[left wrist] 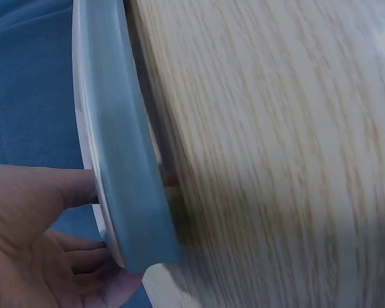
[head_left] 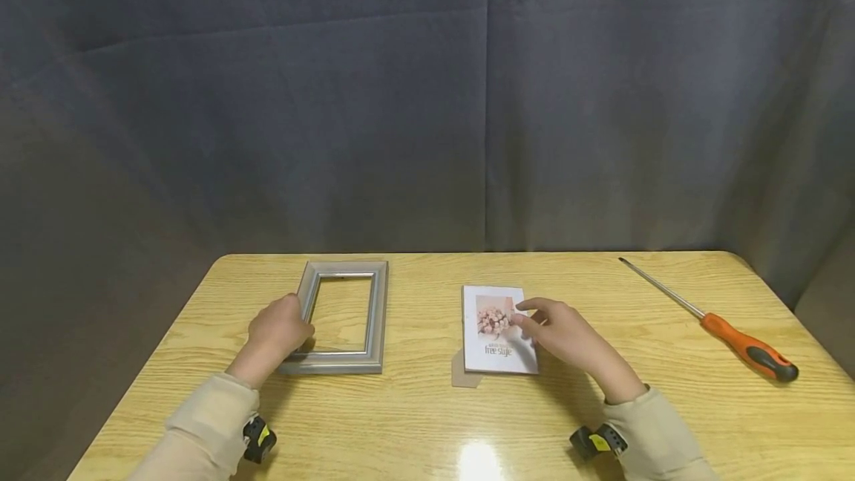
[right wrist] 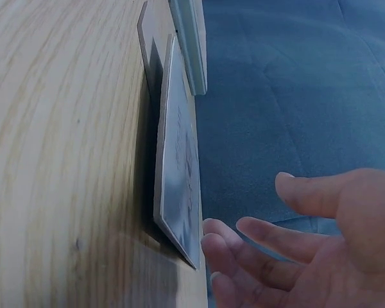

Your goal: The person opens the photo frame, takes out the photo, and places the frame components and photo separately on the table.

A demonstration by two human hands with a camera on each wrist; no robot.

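Observation:
A silver-grey picture frame (head_left: 378, 318) with an empty opening is on the left of the table. My left hand (head_left: 275, 332) grips its left side piece; in the left wrist view, the thumb and fingers are around the frame's edge (left wrist: 125, 128). Right of centre lies a backing panel (head_left: 497, 358) with a flower print and "free style" lettering on top. A flat brown stand flap (head_left: 466, 375) sticks out from under it. Over the panel's right edge hovers my right hand (head_left: 564, 336). Its fingers (right wrist: 276, 240) are loosely bent and hold nothing in the right wrist view.
An orange and black screwdriver (head_left: 748, 347) lies slanted on the right of the wooden table (head_left: 414, 421), its shaft pointing to the back edge. Behind the table hangs a dark grey curtain (head_left: 374, 132).

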